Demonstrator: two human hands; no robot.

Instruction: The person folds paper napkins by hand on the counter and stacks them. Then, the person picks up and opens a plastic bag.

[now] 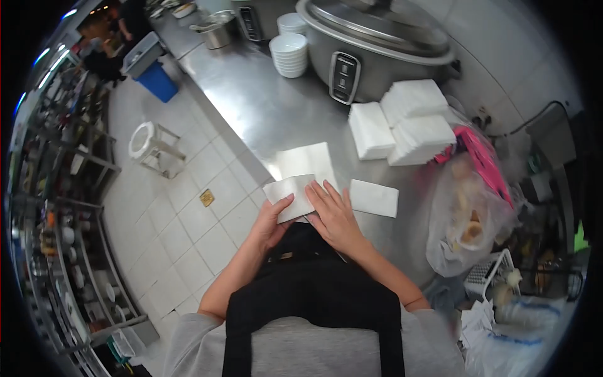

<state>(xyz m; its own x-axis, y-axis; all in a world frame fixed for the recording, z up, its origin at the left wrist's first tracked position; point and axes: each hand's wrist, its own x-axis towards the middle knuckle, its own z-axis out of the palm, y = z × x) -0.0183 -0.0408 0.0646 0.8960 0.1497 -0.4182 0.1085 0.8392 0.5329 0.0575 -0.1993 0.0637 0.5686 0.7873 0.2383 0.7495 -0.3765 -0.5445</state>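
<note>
A white folded paper napkin (289,191) is between my hands in front of the black apron. My left hand (271,221) grips its left side, thumb on top and the other fingers hidden beneath. My right hand (339,220) lays its straight fingers over the napkin's right part, its thumb at the lower edge. Just beyond, a larger white paper sheet (308,158) lies on the steel counter (245,103), partly covered by the held napkin. One more folded napkin (375,198) rests flat to the right of my right hand.
Stacks of white napkins (414,122) stand at the right, before a large rice cooker (377,53). White bowls (289,55) are stacked beside it. A plastic bag (468,217) sits on the right. A white stool (151,147) and blue bin (157,83) stand on the floor; people are farther back.
</note>
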